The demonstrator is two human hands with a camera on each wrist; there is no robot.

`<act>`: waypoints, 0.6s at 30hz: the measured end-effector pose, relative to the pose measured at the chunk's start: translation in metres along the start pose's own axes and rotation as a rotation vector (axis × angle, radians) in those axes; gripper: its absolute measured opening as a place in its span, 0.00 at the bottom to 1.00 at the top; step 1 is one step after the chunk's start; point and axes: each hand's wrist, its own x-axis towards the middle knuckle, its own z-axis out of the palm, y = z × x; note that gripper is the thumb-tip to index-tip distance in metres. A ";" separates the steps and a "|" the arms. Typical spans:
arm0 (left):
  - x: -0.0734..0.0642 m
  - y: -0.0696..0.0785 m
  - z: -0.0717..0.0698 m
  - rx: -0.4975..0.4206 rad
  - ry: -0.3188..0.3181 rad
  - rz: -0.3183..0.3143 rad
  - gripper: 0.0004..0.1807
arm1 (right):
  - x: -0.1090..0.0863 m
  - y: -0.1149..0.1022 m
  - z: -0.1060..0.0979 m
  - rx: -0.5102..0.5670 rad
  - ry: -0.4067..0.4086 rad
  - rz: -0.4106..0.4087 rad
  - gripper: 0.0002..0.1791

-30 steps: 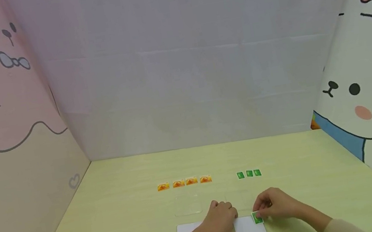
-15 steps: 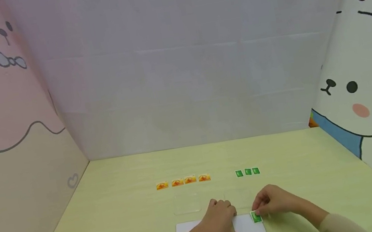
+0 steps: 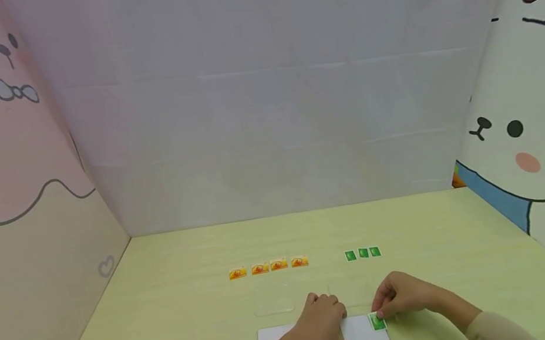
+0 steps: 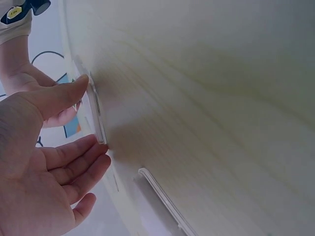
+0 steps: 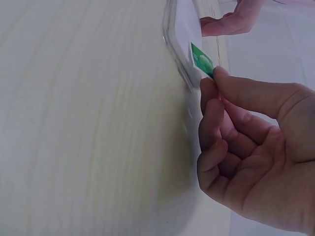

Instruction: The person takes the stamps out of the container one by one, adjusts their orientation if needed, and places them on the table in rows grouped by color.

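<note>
My left hand (image 3: pixel 319 329) lies across the middle of a long white strip in the head view. In the left wrist view, its thumb and fingertips grip opposite edges of a clear-rimmed white panel (image 4: pixel 92 108). A second white panel (image 4: pixel 155 209) lies nearer that camera. My right hand (image 3: pixel 402 295) pinches a small green sticker with a white border (image 3: pixel 377 321) by its upper right corner. The sticker overlaps the right end of the white panel (image 3: pixel 358 332). In the right wrist view, the sticker (image 5: pixel 202 60) stands at a slant over the panel's edge.
Several orange-yellow stickers (image 3: pixel 259 268) lie in a row behind my left hand. Three green stickers (image 3: pixel 363 253) lie at the back right. A clear plate (image 3: pixel 273 299) sits on the pale yellow table (image 3: pixel 169 329), with another faint clear plate (image 3: pixel 350 291) to its right.
The green sticker and my right hand have shifted slightly to the right along the white panel. My left hand keeps its place, and the sticker rows have not moved.
</note>
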 end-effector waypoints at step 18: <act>-0.001 0.001 0.000 0.009 0.007 -0.001 0.25 | 0.001 0.002 -0.006 0.061 -0.043 0.002 0.10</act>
